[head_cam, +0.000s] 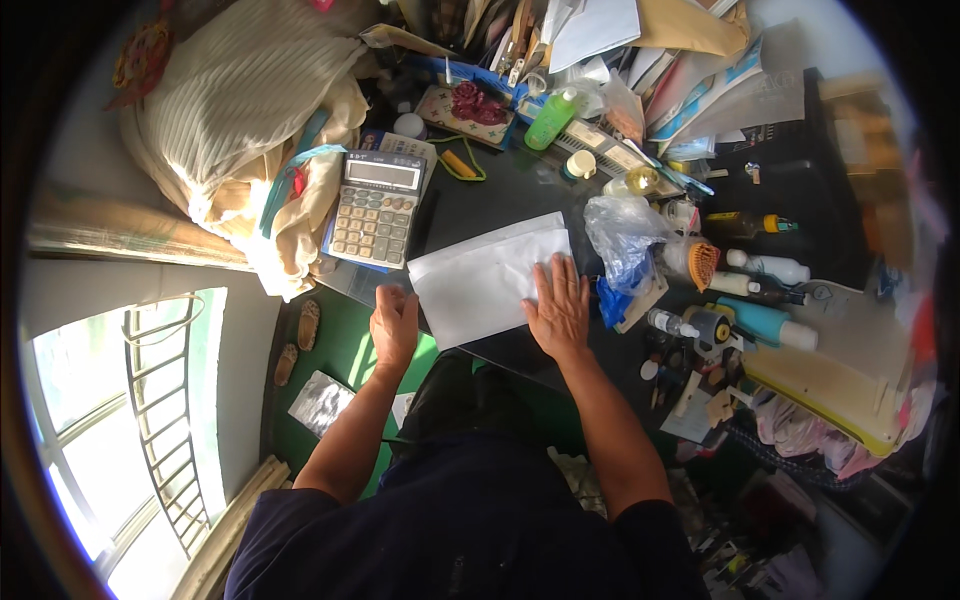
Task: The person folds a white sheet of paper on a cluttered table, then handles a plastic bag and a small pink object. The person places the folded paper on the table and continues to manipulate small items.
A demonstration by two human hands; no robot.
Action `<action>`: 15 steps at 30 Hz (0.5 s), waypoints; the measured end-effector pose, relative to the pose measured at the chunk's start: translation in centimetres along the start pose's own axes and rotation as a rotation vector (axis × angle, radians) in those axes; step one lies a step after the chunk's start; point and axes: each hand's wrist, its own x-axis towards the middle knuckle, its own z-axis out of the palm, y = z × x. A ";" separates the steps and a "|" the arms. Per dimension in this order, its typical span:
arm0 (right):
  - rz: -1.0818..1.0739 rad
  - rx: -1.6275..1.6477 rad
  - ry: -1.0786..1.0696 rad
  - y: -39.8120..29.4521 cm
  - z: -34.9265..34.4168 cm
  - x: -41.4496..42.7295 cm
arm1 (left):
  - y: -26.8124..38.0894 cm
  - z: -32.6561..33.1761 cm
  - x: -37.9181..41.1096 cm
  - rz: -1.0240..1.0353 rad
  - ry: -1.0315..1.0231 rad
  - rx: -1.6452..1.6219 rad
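White paper (484,289), folded with a second layer showing along its far edge, lies on a dark desk (517,180) right in front of me. My right hand (561,307) rests flat on the paper's right part, palm down with the fingers spread a little. Just off the paper's left edge is my left hand (394,328), its fingers curled in and its thumb close to that edge. Nothing shows inside the left hand; whether its thumb touches the paper I cannot tell. Beyond it, a large desk calculator (379,210) lies on some booklets.
Cream cloth (255,142) is heaped at the left. Bottles, a plastic bag (626,236) and a hairbrush (703,265) crowd the right side. A green bottle (551,120) and stacked papers stand at the back. Shoes (308,325) lie on the green floor (341,337).
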 end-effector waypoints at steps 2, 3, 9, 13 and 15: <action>0.007 -0.014 -0.013 0.1 0.1 0.1 | 1.1 -0.6 -1.7 0.239 -0.084 0.069; 0.007 -0.019 0.001 0.2 0.2 0.0 | 3.1 -0.5 -2.2 0.491 -0.126 0.064; -0.005 -0.028 0.017 -0.1 0.2 0.0 | 8.1 6.6 -3.2 0.705 -0.416 0.447; 0.003 0.001 0.007 -0.1 -0.3 0.3 | 4.8 8.4 -1.4 0.581 -0.305 0.453; -0.010 0.020 0.049 -0.2 -0.7 0.5 | 4.4 8.7 -1.1 0.597 -0.311 0.468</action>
